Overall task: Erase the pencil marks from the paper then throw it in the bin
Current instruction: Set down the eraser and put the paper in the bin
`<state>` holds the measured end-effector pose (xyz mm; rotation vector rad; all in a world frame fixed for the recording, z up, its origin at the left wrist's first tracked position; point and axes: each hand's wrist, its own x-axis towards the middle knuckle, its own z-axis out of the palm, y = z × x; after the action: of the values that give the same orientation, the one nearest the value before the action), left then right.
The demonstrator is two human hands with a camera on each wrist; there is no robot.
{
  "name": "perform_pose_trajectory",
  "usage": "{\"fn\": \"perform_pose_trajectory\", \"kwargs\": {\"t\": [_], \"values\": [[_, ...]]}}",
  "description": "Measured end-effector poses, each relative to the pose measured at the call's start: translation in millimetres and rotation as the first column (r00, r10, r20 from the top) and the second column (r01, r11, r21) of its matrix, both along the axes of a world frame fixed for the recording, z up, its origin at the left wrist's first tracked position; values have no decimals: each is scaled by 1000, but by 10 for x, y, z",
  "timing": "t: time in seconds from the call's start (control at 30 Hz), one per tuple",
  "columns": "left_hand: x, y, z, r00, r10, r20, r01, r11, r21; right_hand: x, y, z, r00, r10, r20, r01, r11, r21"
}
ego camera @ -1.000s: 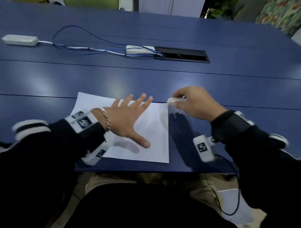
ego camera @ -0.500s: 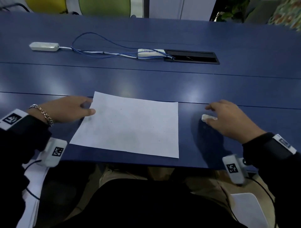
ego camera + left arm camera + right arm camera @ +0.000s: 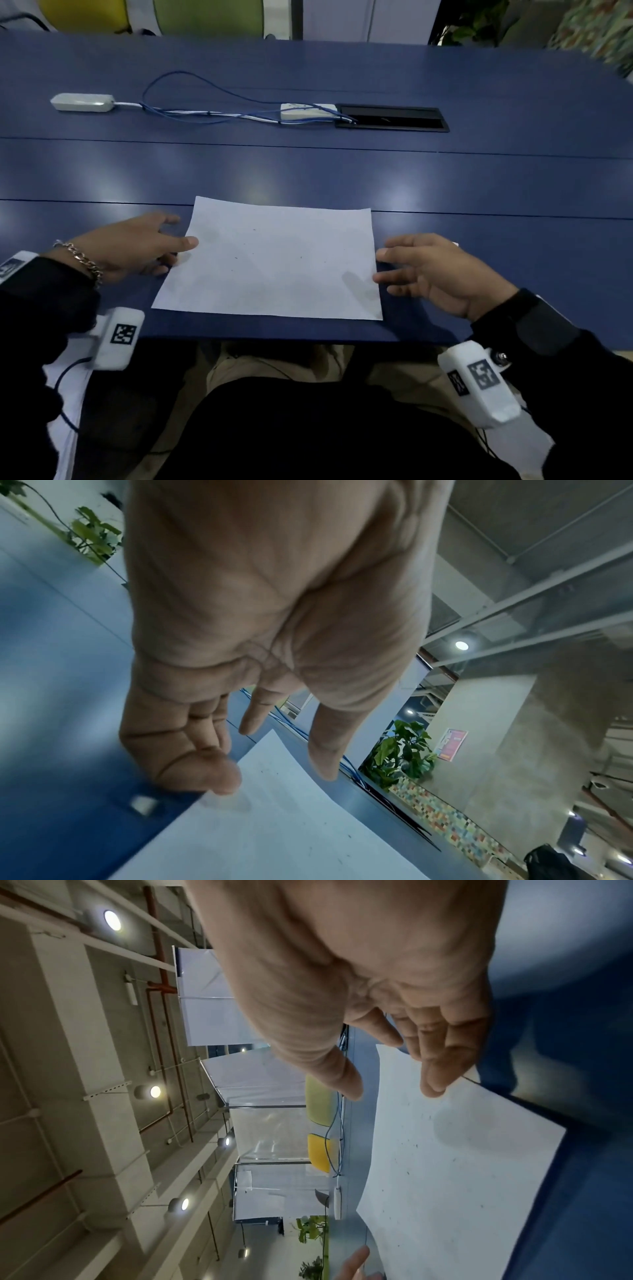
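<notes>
Flanking the paper (image 3: 270,260) on the table (image 3: 308,171), left hand (image 3: 137,245) and right hand (image 3: 442,270) relaxed, fingertips at its edges

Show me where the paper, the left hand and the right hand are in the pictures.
paper (image 3: 274,263): head view, middle of the white sheet.
left hand (image 3: 130,246): head view, back of the hand, at the sheet's left edge.
right hand (image 3: 442,274): head view, back of the hand, at the sheet's right edge.

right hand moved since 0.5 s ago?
Yes. The right hand has moved left, off the eraser, to the right edge of the paper.
</notes>
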<state>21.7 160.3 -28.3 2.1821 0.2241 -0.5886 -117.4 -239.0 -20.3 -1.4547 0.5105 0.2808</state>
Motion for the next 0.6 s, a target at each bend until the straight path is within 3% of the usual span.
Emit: {"fn": "perform_pose_trajectory", "kwargs": {"t": [0.1, 0.23, 0.27, 0.33, 0.4, 0.43, 0.47, 0.6], "values": [[-46, -65, 3, 999, -33, 1, 33, 998, 46, -26, 47, 17, 995, 92, -22, -94, 994, -61], [-160, -119, 4, 976, -210, 59, 183, 935, 303, -121, 75, -50, 986, 164, -8, -160, 946, -282], [-200, -110, -30, 962, -261, 80, 211, 898, 386, -168, 75, -48, 971, 241, 2, -218, 882, -417], [-295, -53, -150, 937, -331, 113, 229, 824, 518, -282, 75, -48, 901, 430, -65, -343, 612, -713], [-434, 35, -295, 933, -336, 130, 220, 816, 535, -416, 127, -96, 837, 514, -189, -391, 321, -863], [-526, 59, -326, 936, -323, 141, 206, 827, 524, -482, 154, -128, 830, 512, -222, -394, 256, -883], [-613, 77, -340, 939, -308, 151, 190, 833, 519, -539, 167, -175, 838, 495, -230, -386, 240, -891], [-1017, 5, -263, 933, -320, 166, 172, 800, 574, -759, 129, -198, 891, 424, -160, -306, 303, -902]]}}
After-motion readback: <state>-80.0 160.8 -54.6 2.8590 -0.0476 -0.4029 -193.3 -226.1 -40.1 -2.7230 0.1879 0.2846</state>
